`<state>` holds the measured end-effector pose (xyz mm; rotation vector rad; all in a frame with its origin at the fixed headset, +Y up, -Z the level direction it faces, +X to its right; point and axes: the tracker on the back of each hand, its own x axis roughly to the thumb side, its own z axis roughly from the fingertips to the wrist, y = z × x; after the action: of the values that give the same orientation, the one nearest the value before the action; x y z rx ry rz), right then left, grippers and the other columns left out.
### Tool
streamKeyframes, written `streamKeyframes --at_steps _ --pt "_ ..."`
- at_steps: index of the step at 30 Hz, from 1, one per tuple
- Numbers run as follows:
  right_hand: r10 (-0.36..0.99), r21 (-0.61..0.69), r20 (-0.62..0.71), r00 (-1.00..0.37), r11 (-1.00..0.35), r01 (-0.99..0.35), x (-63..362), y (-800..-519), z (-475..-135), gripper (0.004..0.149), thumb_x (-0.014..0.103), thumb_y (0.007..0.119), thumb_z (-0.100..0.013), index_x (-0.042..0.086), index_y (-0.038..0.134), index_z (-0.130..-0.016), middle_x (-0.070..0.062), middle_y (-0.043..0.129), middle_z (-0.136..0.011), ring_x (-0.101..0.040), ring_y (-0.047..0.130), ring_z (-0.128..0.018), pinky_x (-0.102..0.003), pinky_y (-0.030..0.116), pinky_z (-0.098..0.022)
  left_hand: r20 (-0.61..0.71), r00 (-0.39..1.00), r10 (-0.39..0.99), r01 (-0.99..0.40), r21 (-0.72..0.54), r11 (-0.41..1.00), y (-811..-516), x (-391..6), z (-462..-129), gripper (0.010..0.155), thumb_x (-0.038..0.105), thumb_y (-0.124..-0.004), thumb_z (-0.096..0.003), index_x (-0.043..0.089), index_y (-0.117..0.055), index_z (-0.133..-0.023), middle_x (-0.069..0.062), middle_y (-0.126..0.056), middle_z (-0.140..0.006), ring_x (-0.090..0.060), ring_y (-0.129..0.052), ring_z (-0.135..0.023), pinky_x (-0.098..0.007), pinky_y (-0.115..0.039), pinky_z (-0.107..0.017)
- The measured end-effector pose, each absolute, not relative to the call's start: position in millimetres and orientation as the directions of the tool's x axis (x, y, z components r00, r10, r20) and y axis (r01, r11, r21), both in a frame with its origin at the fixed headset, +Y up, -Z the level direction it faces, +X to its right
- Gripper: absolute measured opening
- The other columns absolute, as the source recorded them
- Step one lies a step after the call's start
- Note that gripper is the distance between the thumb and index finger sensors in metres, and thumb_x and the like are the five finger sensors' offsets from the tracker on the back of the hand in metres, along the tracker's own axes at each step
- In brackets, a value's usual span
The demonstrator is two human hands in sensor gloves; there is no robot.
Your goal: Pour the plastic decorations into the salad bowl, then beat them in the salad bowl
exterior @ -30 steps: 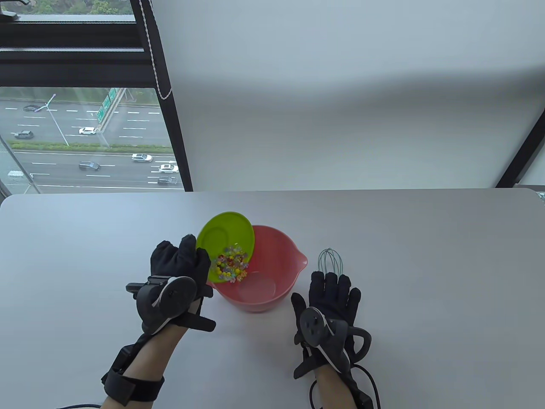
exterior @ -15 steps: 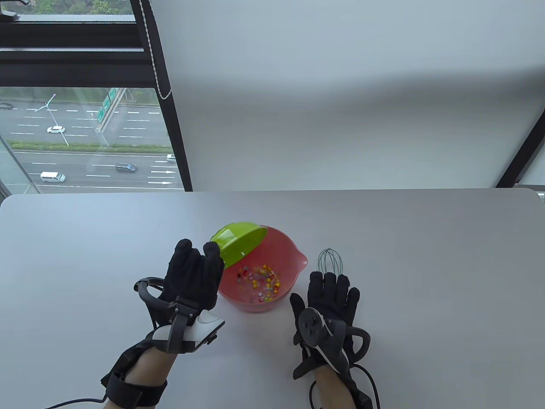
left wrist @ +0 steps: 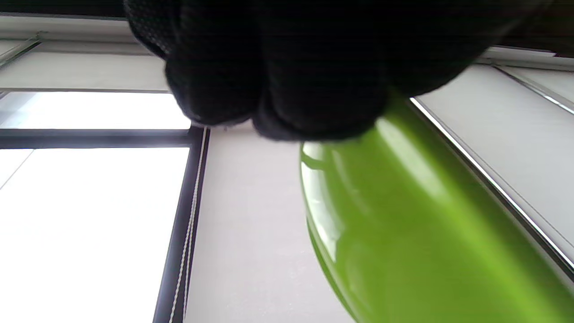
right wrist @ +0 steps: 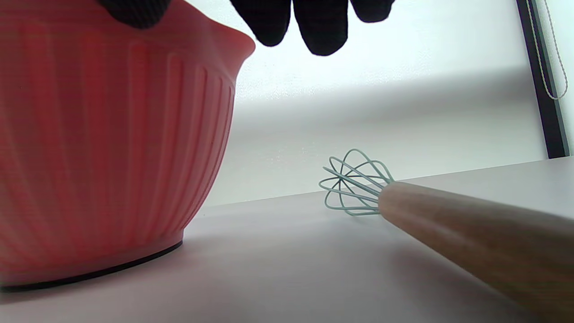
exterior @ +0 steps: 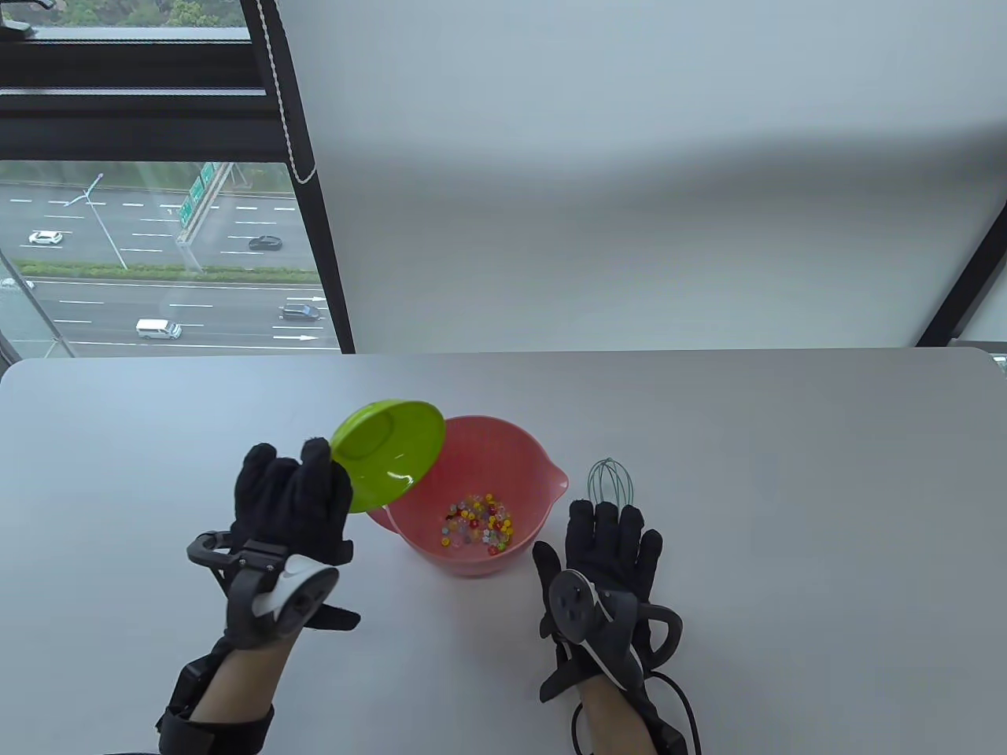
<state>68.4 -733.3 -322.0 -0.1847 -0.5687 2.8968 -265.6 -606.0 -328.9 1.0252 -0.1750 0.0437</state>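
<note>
A: Decorations first — where?

B: The plastic decorations [exterior: 478, 526] lie in a loose multicoloured heap on the bottom of the salad bowl [exterior: 515, 456], just below frame centre in the table view. The bowl is pink, ribbed outside, pour spout at its right rim, standing flat on the white table [exterior: 787, 511].

A: Green dish?

B: The green dish [exterior: 388, 454] is tilted, held in the air over the bowl's upper-left rim, inside facing up and right. I see nothing in it.

A: Left hand?

B: The left hand [exterior: 289, 503] grips the dish by its left edge, lower left of centre. In the left wrist view the gloved fingers [left wrist: 287, 89] are bunched together and curled on the dish rim at the top of the frame.

A: Right hand?

B: The right hand [exterior: 610, 550] hangs lower right of the bowl, fingers straight and slightly spread, pointing toward the top of the frame — holding nothing. The thumb is near the bowl's right side; contact I cannot tell.

A: Whisk?

B: The whisk [exterior: 610, 481] lies on the table right of the bowl, teal wire head showing beyond the right fingertips. The right wrist view shows its wooden handle [right wrist: 471, 237] running to the lower right, under the hand, untouched.
</note>
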Motion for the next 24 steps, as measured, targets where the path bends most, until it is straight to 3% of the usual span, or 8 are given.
streamKeyframes --at_steps 3,8,16,24 --pt "0.204 -0.383 -0.088 -0.975 -0.911 -0.156 68.6 -733.2 -322.0 0.074 0.070 0.056 -0.055 0.027 0.046 -0.114 -0.005 0.050 -0.117 -0.038 0.040 -0.107 -0.057 0.025 -0.076 0.116 0.974 0.193 -0.209 0.783 0.585 -619.7 -304.5 -343.4 0.048 0.040 -0.088 -0.0471 0.005 -0.085 -0.079 0.007 -0.101 -0.038 -0.021 -0.101 -0.046 -0.048 -0.069 -0.067" --pt "0.207 -0.375 -0.092 -0.974 -0.914 -0.158 68.9 -733.2 -321.9 0.074 0.070 0.056 -0.055 0.027 0.046 -0.113 -0.005 0.051 -0.117 -0.038 0.040 -0.107 -0.057 0.024 -0.076 -0.015 0.832 0.554 -0.400 0.677 0.618 -657.3 -361.3 -363.6 0.048 0.038 -0.087 -0.0479 0.003 -0.085 -0.080 0.005 -0.101 -0.038 -0.023 -0.100 -0.046 -0.050 -0.068 -0.067" --pt "0.200 -0.370 -0.092 -0.976 -0.917 -0.153 67.9 -732.4 -321.6 0.074 0.070 0.056 -0.054 0.027 0.047 -0.113 -0.005 0.051 -0.117 -0.038 0.040 -0.107 -0.057 0.025 -0.076 -0.190 0.709 0.679 -0.510 0.527 0.680 -710.6 -389.4 -384.2 0.049 0.036 -0.083 -0.0503 0.000 -0.082 -0.084 0.002 -0.100 -0.043 -0.027 -0.098 -0.048 -0.053 -0.064 -0.067" --pt "0.204 -0.363 -0.094 -0.974 -0.918 -0.157 67.9 -732.0 -322.3 0.074 0.070 0.056 -0.055 0.027 0.047 -0.113 -0.005 0.051 -0.117 -0.038 0.040 -0.107 -0.057 0.024 -0.076 -0.318 0.583 0.748 -0.635 0.396 0.664 -741.7 -396.8 -398.2 0.050 0.034 -0.080 -0.0516 -0.002 -0.080 -0.086 0.001 -0.099 -0.046 -0.029 -0.097 -0.051 -0.055 -0.062 -0.068"
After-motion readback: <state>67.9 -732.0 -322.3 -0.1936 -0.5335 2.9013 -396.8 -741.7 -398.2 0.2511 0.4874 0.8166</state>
